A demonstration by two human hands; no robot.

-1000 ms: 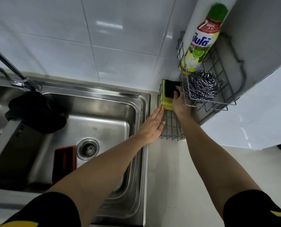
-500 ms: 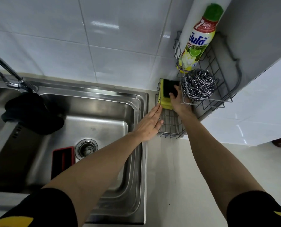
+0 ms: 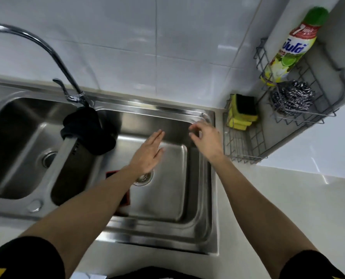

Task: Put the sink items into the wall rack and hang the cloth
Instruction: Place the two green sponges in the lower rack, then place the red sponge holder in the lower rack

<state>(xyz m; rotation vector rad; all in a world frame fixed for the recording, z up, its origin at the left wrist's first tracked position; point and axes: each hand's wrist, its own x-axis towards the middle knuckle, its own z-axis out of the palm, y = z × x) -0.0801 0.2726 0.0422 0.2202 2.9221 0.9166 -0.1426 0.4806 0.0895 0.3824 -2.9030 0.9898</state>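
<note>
The yellow sponge with a black pad (image 3: 242, 111) stands in the lower tier of the wire wall rack (image 3: 246, 150). The steel wool scourer (image 3: 292, 97) and the green-capped dish soap bottle (image 3: 288, 51) sit in the upper tier. A black cloth (image 3: 91, 129) lies bunched over the divider between the two sink basins, under the tap. A red item (image 3: 125, 198) lies in the right basin, mostly hidden by my left forearm. My left hand (image 3: 147, 154) hovers flat and empty over the right basin. My right hand (image 3: 206, 137) is over the basin's right side, fingers apart and empty.
The curved tap (image 3: 46, 49) rises behind the divider. The double steel sink (image 3: 167, 234) has a drain (image 3: 144, 178) in the right basin and another in the left. White counter (image 3: 288, 198) lies to the right, and tiled wall stands behind.
My right hand let go of the sponge, left it in the lower rack tier, and drew back over the sink. My left hand moved left over the basin. The view swung left.
</note>
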